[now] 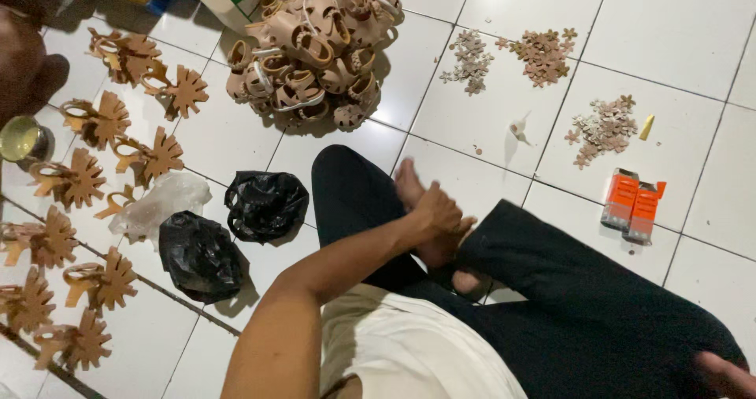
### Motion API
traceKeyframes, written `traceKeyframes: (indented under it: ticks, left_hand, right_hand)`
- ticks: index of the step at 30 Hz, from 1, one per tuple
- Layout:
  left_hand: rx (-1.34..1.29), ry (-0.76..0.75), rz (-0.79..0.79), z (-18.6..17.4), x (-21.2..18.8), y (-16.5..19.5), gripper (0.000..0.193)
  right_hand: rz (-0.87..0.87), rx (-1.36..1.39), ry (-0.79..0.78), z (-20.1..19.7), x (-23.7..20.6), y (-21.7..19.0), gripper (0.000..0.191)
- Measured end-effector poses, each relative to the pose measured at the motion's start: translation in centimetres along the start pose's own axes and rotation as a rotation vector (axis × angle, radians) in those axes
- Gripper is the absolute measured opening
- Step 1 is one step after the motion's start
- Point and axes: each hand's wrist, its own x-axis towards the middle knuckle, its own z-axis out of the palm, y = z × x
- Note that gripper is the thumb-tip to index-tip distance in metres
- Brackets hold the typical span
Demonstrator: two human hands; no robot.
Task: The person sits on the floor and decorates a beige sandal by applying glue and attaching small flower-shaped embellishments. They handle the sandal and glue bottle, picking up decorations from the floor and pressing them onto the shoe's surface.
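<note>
I sit cross-legged on a white tile floor in dark trousers (567,289) and a white shirt. My left hand (437,214) rests on my bare foot (409,182) with nothing in it, fingers loosely curved over the foot. My right hand (724,374) shows only partly at the bottom right edge, lying on my knee; its fingers are cut off by the frame. A pile of tan sandals (315,45) lies on the floor ahead of me, out of reach of both hands.
Several tan leaf-shaped cut-outs with loops (94,179) lie in rows at the left. Two black plastic bags (236,226), a clear bag (157,202), an open tin (24,143), small flower-shaped pieces (543,53) and two orange boxes (634,202) are scattered around.
</note>
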Motion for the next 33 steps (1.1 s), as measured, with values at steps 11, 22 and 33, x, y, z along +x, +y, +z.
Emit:
traceKeyframes:
  ticks: [11, 22, 33]
  left_hand:
    - [-0.341, 0.493, -0.171, -2.9, -3.7, -9.1, 0.035]
    - [0.096, 0.659, -0.616, -6.8, 0.5, -22.6, 0.025]
    - [-1.006, 0.945, -0.058, -9.7, 0.5, -11.9, 0.029]
  right_hand:
    - [0.005, 0.015, 0.182, 3.8, 5.0, -3.8, 0.028]
    - [0.053, 0.088, -0.044, 8.7, 11.4, -19.6, 0.034]
    - [-0.087, 0.769, -0.182, 20.6, 22.0, -22.1, 0.074]
